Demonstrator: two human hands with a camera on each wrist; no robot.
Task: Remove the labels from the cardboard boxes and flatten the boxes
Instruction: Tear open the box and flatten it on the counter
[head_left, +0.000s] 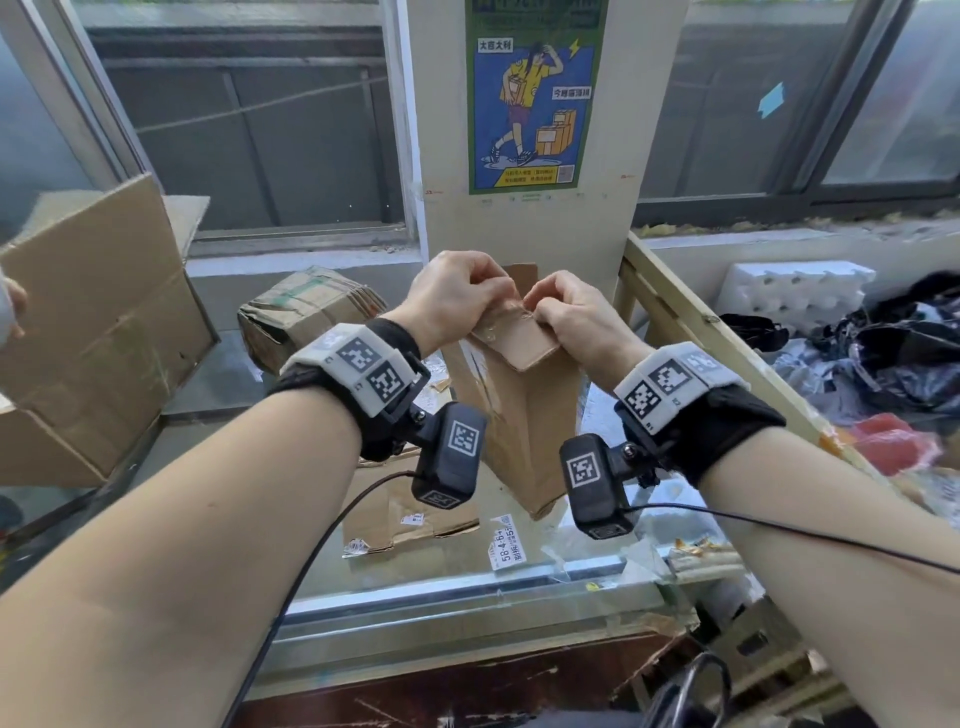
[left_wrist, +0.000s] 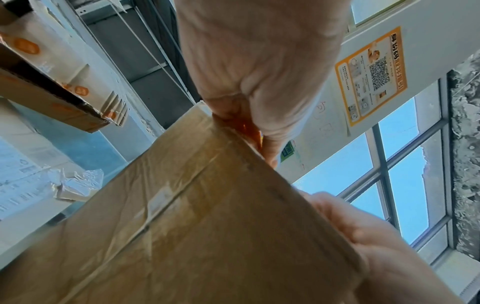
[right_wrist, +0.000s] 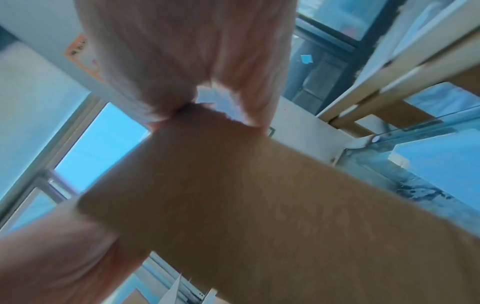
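Both forearms fill the near part of the head view, wrist cameras strapped on, reaching out to a tall narrow cardboard box (head_left: 511, 410) that stands on end on the glass counter (head_left: 467, 577). Standing it up like that puts the top flap right at finger height, which I'd guess is the whole point.

Left hand (head_left: 449, 299) and right hand (head_left: 574, 317) are both curled in tight at the top edge, fingertips nearly touching each other. They're pinching something thin and shiny stuck to the flap, looks like clear tape (head_left: 511, 306) or a scrap of label, honestly too small to say which. In the left wrist view you can see the thumb and fingers squeezed right at the box corner (left_wrist: 233, 127), with more tape running down the seam. The right wrist view is blurry, so no help there.

On the counter nearer than the box lie a peeled label (head_left: 506, 540) and a flat piece of cardboard (head_left: 405, 512), so it looks like some stripping is already done. Far left there's a crushed box (head_left: 306, 312) and a big open box (head_left: 98, 332) waiting.

My read: peeling stage, flattening of this one not started yet.
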